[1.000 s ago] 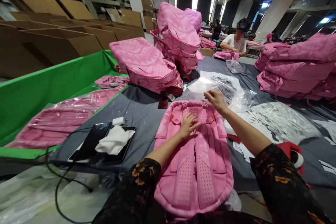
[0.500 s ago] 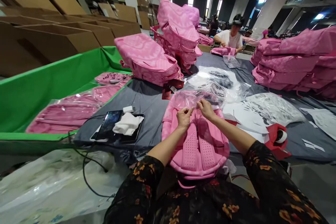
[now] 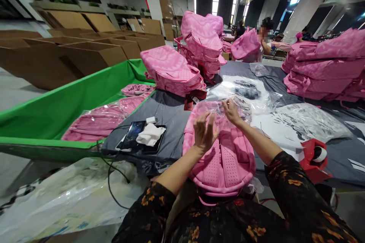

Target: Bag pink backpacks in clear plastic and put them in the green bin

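Note:
In front of me a pink backpack (image 3: 238, 165) lies with its perforated shoulder straps facing up. A clear plastic bag (image 3: 212, 107) is at its far end. Above the backpack's left side, my left hand (image 3: 204, 133) is raised with fingers apart and nothing seen in them. My right hand (image 3: 231, 112) has its fingers drawn together at the clear plastic, just beyond the straps; its fingertips are small in view. A dark red tag (image 3: 194, 98) rests beyond the backpack's far left corner.
Pink backpacks are stacked at the back (image 3: 202, 41) and right (image 3: 327, 64). Printed plastic bags (image 3: 313, 121) and a red tape dispenser (image 3: 315, 161) lie on the right. To the left are a tablet (image 3: 134, 133), a white cloth (image 3: 149, 134) and a green-sided bin (image 3: 85, 83). A co-worker handles a backpack (image 3: 245, 45).
My hands have moved apart; my left fingers, pinched together before, have spread and lifted. My view has swung slightly left. The co-worker's backpack is now held upright.

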`<act>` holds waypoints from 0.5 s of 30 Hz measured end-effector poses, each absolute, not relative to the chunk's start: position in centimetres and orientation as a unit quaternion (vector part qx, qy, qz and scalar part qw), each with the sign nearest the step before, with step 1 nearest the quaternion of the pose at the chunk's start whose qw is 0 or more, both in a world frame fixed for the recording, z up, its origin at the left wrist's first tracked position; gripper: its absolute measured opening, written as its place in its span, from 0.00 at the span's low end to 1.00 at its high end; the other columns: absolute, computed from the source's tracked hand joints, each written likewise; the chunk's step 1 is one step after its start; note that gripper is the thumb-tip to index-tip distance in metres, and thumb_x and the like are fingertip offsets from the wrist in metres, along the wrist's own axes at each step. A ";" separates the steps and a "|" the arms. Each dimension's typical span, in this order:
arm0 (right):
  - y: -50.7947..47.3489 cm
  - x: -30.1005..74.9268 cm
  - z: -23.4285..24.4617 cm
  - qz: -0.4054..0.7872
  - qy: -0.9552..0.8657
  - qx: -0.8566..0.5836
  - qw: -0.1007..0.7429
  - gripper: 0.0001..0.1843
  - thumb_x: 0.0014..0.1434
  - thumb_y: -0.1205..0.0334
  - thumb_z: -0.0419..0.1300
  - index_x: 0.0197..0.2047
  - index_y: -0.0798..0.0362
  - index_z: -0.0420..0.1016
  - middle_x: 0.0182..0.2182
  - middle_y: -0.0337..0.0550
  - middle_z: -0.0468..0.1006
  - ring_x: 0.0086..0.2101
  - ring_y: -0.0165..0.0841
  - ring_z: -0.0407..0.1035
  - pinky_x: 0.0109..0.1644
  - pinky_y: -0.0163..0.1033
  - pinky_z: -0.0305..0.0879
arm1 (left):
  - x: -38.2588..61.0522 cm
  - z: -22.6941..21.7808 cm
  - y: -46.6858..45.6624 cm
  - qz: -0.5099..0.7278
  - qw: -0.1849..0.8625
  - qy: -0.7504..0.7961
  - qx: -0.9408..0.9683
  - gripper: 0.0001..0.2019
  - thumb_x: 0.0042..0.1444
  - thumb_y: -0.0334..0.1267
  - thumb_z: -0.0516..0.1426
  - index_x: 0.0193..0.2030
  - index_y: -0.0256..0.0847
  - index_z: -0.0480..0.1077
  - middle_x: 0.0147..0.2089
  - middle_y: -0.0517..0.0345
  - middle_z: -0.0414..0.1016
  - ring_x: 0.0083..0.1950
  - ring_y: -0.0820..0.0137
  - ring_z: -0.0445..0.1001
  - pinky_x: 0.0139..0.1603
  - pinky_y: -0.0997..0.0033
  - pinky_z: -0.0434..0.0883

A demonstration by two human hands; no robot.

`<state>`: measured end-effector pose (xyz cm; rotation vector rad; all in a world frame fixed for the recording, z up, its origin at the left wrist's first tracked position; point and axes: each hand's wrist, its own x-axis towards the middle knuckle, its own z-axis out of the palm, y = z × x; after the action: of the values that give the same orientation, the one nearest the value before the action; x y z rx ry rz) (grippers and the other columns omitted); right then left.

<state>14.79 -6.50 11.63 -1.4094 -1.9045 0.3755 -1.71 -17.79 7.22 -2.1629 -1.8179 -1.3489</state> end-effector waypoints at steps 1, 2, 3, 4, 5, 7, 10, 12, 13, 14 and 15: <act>-7.4 14.5 11.5 0.148 -0.762 -0.520 0.355 0.18 0.71 0.42 0.52 0.44 0.49 0.65 0.31 0.38 0.71 0.31 0.34 0.66 0.37 0.37 0.59 | -1.5 7.9 -17.5 -0.404 0.024 -0.583 -0.705 0.30 0.60 0.38 0.59 0.70 0.40 0.65 0.73 0.39 0.61 0.76 0.49 0.55 0.75 0.48 0.51; -8.3 14.3 11.4 0.145 -0.792 -0.490 0.334 0.20 0.68 0.41 0.57 0.46 0.50 0.66 0.31 0.38 0.72 0.30 0.34 0.66 0.36 0.36 0.58 | -1.7 8.4 -17.0 -0.380 0.029 -0.594 -0.708 0.29 0.61 0.36 0.58 0.69 0.40 0.66 0.71 0.39 0.64 0.76 0.49 0.55 0.75 0.47 0.49; -9.1 14.4 11.3 0.134 -0.820 -0.466 0.305 0.21 0.65 0.42 0.61 0.49 0.50 0.67 0.32 0.39 0.73 0.31 0.34 0.67 0.36 0.36 0.58 | -2.1 8.7 -16.2 -0.360 0.024 -0.613 -0.703 0.26 0.60 0.33 0.58 0.66 0.41 0.69 0.68 0.40 0.68 0.73 0.49 0.58 0.74 0.46 0.50; -9.7 14.8 11.2 0.114 -0.841 -0.454 0.270 0.20 0.64 0.46 0.64 0.51 0.51 0.68 0.33 0.40 0.75 0.32 0.35 0.67 0.36 0.36 0.57 | -2.9 8.7 -15.5 -0.345 0.015 -0.635 -0.692 0.23 0.59 0.31 0.57 0.62 0.41 0.73 0.63 0.41 0.72 0.70 0.49 0.63 0.73 0.46 0.52; -10.2 15.5 11.1 0.089 -0.853 -0.460 0.231 0.18 0.65 0.51 0.64 0.53 0.50 0.70 0.35 0.42 0.76 0.33 0.36 0.68 0.37 0.36 0.56 | -4.0 8.4 -14.8 -0.337 0.007 -0.655 -0.676 0.20 0.58 0.30 0.57 0.57 0.42 0.76 0.58 0.42 0.76 0.65 0.49 0.67 0.70 0.46 0.54; -10.5 17.6 11.1 0.039 -0.838 -0.523 0.153 0.11 0.69 0.63 0.56 0.54 0.50 0.73 0.39 0.47 0.78 0.36 0.37 0.69 0.37 0.38 0.56 | -6.2 7.3 -13.7 -0.351 0.005 -0.681 -0.643 0.15 0.58 0.29 0.55 0.47 0.43 0.79 0.49 0.44 0.78 0.57 0.51 0.71 0.66 0.47 0.58; -9.5 21.7 11.2 -0.032 -0.748 -0.658 0.086 0.20 0.69 0.72 0.47 0.53 0.50 0.77 0.45 0.53 0.78 0.42 0.41 0.70 0.40 0.40 0.59 | -8.4 5.5 -12.8 -0.406 0.012 -0.688 -0.601 0.13 0.59 0.30 0.53 0.43 0.43 0.79 0.43 0.46 0.78 0.49 0.55 0.73 0.61 0.50 0.60; -8.3 23.9 11.3 -0.062 -0.693 -0.715 0.068 0.19 0.67 0.71 0.50 0.53 0.50 0.78 0.50 0.57 0.76 0.48 0.44 0.70 0.43 0.42 0.62 | -8.7 4.9 -12.3 -0.429 -0.010 -0.687 -0.586 0.12 0.59 0.30 0.53 0.41 0.43 0.78 0.41 0.47 0.78 0.47 0.56 0.74 0.59 0.53 0.61; -7.7 24.7 11.4 -0.065 -0.675 -0.733 0.060 0.18 0.67 0.70 0.51 0.53 0.50 0.78 0.52 0.57 0.75 0.50 0.46 0.69 0.44 0.43 0.63 | -8.6 4.7 -11.9 -0.439 -0.028 -0.687 -0.578 0.12 0.59 0.30 0.53 0.41 0.42 0.78 0.40 0.48 0.78 0.47 0.57 0.74 0.58 0.54 0.62; -7.0 25.3 11.5 -0.061 -0.663 -0.744 0.053 0.18 0.66 0.70 0.52 0.53 0.50 0.78 0.53 0.58 0.74 0.52 0.46 0.69 0.46 0.44 0.63 | -8.4 4.8 -11.3 -0.455 -0.051 -0.689 -0.563 0.11 0.57 0.29 0.53 0.40 0.42 0.77 0.40 0.49 0.78 0.46 0.58 0.75 0.57 0.56 0.63; -6.4 25.7 11.7 -0.054 -0.659 -0.749 0.050 0.19 0.66 0.71 0.52 0.54 0.50 0.78 0.53 0.58 0.75 0.52 0.46 0.69 0.47 0.44 0.64 | -8.1 4.9 -10.6 -0.473 -0.074 -0.690 -0.542 0.11 0.56 0.28 0.53 0.38 0.43 0.76 0.40 0.50 0.79 0.45 0.59 0.75 0.56 0.58 0.64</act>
<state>25.69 -6.43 11.66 -2.2799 -2.0075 -0.1637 -8.10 -10.64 4.88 -1.7889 -2.2761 -1.5607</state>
